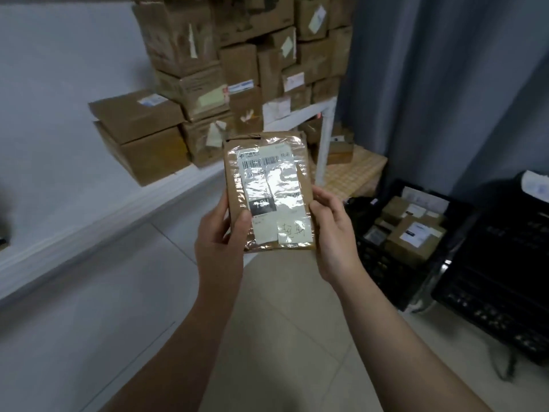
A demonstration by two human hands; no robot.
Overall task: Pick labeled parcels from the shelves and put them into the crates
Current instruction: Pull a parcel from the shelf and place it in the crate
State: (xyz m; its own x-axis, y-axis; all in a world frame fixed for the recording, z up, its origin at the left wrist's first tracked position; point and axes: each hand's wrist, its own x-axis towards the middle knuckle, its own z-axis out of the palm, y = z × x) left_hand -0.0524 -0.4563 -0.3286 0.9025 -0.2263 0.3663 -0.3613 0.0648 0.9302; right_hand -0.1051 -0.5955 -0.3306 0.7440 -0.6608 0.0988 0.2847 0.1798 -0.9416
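Observation:
A flat brown parcel (pixel 269 188) with a white barcode label under shiny tape is held upright in the middle of the view. My left hand (pixel 221 242) grips its lower left edge, thumb on the front. My right hand (pixel 334 233) holds its lower right edge, fingers curled behind it. Behind the parcel a white shelf (pixel 190 185) carries stacked cardboard boxes (pixel 234 69). At the right, on the floor, a black crate (pixel 386 269) holds several labeled parcels (pixel 416 233).
A second black crate (pixel 505 286) stands at the far right. A grey curtain (pixel 445 84) hangs behind the crates. More boxes sit on a lower checkered surface (pixel 353 171) beside the shelf's white post (pixel 323 144). Pale floor tiles lie below my arms.

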